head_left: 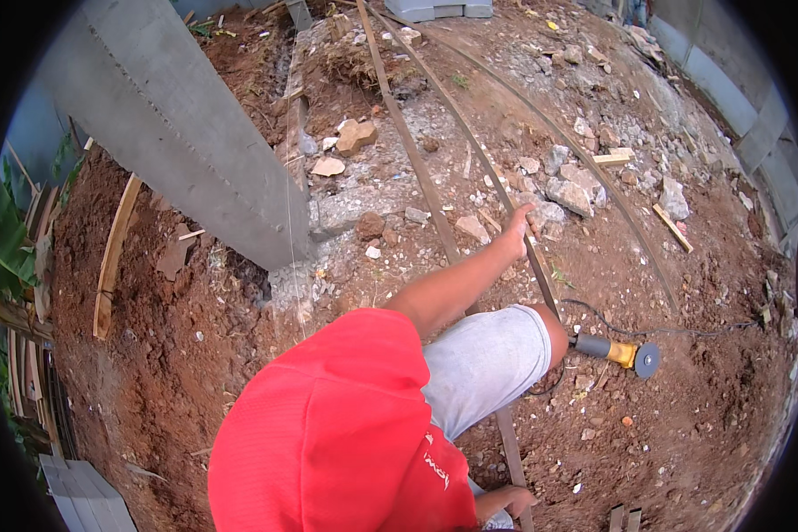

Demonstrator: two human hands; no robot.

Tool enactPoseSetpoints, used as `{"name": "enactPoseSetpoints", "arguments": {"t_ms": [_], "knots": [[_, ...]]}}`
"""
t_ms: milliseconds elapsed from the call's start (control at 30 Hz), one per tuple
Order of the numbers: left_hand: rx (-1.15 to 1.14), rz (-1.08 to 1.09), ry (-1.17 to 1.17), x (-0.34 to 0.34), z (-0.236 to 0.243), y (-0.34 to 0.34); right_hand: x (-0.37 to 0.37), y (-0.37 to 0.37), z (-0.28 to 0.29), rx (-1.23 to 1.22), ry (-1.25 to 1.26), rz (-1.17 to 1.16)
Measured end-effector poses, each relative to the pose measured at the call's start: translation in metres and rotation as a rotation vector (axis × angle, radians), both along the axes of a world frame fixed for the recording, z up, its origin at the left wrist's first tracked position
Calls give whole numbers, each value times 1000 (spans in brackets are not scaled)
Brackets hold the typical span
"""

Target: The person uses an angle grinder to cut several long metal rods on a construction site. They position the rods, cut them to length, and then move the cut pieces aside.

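The left grip (517, 229) is closed around a long dark strip (543, 279), gripping it at nearly full arm's reach, probably to steady it well forward of the body. The right grip (511, 500) rests low at a 2nd strip (510, 443), which passes behind the leg; I cannot tell how tightly its fingers are curled. With the 2 hands spread far apart, the crouch seems braced, and the bent knee (554, 337) hides where the held strip runs.

Just beyond the knee an angle grinder (612, 350) lies on the soil, its handle towards the leg, presumably so it stays within easy reach; its cable (683, 333) trails off right. A 3rd strip (614, 192) curves past pale rubble (572, 197). Farther left, a grey column (213, 160) stands well apart from the hands.
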State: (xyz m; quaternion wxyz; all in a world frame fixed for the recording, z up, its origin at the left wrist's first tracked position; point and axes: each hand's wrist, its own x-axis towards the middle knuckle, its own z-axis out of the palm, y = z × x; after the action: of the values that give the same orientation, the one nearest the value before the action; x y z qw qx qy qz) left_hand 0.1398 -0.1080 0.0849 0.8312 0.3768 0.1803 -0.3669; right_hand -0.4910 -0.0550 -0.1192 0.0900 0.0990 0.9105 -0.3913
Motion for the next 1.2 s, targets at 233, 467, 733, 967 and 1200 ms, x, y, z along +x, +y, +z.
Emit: {"name": "enactPoseSetpoints", "arguments": {"t_ms": [233,467,733,967,1200], "knots": [[-10,-50,-33,-13,22,-18,-18,-7,-24,-31,34,-29],[37,-12,-77,-7,5,1,12,10,19,-59,-51,82],[38,-2,-118,-23,9,-13,11,9,20,-62,-48,90],[37,-50,-91,-26,0,-15,15,12,25,-56,-55,120],[59,-8,-112,-41,8,-20,21,12,24,-45,-74,151]]}}
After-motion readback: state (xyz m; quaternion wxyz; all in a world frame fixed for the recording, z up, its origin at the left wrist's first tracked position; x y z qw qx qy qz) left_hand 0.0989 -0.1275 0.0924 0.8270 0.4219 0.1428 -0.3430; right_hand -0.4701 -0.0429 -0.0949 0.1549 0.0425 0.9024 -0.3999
